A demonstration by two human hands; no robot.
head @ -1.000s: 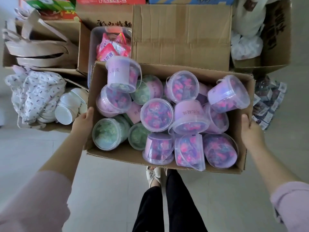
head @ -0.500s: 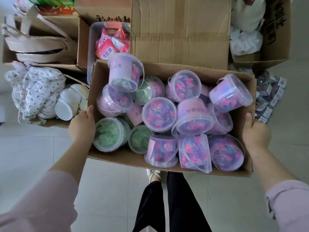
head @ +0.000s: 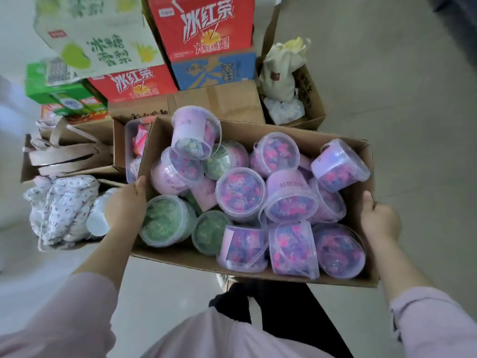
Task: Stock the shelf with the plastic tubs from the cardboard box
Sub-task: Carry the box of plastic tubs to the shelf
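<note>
Hands grip an open brown cardboard box [head: 180, 257] from both sides. The left hand [head: 126, 205] wraps the box's left wall, thumb over the rim; the right hand [head: 379, 220] clasps the right wall the same way. The box is full of round clear plastic tubs [head: 241, 193] with lids and thin handles, heaped at all angles, most holding pink and purple beads, a few holding green ones [head: 165, 220].

Compared with a second ago, the box sits higher and tilted, its right end turned away from the stacked goods, and the view has swung up to show more of the pile behind. This suggests the person has lifted the box off the floor and is starting to carry it. No shelf is in view and no tub has left the box, so stocking has not begun.

Behind the box stand drink cartons. A red carton [head: 204, 24] reads 冰红茶 in large white characters, and a second red one [head: 134, 82] below repeats it. A pale green-and-white carton [head: 103, 47] reads 冰糖雪梨. A blue carton [head: 214, 69] shows 茉莉. Purple labels on the tubs carry characters; on the topmost tub [head: 196, 133] 凝珠 can be read.

Pale grey floor tiles [head: 413, 125] surround everything.
</note>
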